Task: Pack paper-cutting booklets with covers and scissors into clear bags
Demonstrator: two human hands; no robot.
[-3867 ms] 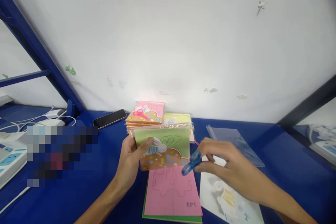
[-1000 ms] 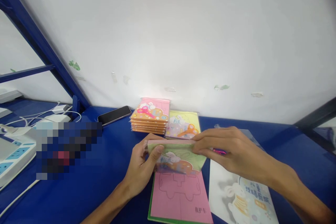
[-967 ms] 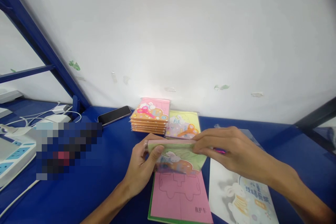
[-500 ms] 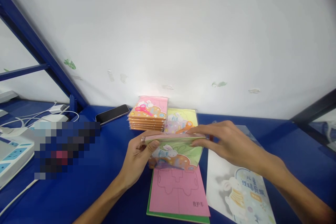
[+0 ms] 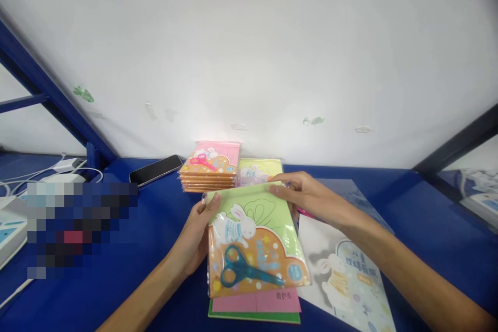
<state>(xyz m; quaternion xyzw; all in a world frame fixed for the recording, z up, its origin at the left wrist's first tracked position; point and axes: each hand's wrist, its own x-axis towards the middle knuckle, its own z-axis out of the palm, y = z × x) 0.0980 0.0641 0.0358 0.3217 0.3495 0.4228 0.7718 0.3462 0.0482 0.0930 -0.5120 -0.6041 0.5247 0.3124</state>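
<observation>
Between my hands is a clear-wrapped craft paper packet (image 5: 272, 215) with a green sheet, a rabbit print and blue scissors (image 5: 243, 270) showing through the front. My left hand (image 5: 198, 231) pinches its upper left corner, thumb on the front. At its upper right edge, my right hand (image 5: 311, 194) grips with fingers over the top. The packet's face is tilted up toward me. Below it, partly covered, lie a pink printed sheet (image 5: 237, 303) and a green sheet (image 5: 252, 317). A small pink piece shows under my right hand, too hidden to name.
A stack of orange-fronted packets (image 5: 210, 168) stands by the wall, beside a yellow packet (image 5: 266, 166). Left of them lies a phone (image 5: 155, 170). White cables and a power strip (image 5: 11, 225) are at far left. A white rabbit-printed sleeve (image 5: 350, 280) lies at right.
The packet has turned from nearly edge-on to showing its whole front, with the blue scissors now visible. It covers more of the pink sheet. The view has shifted slightly to the right.
</observation>
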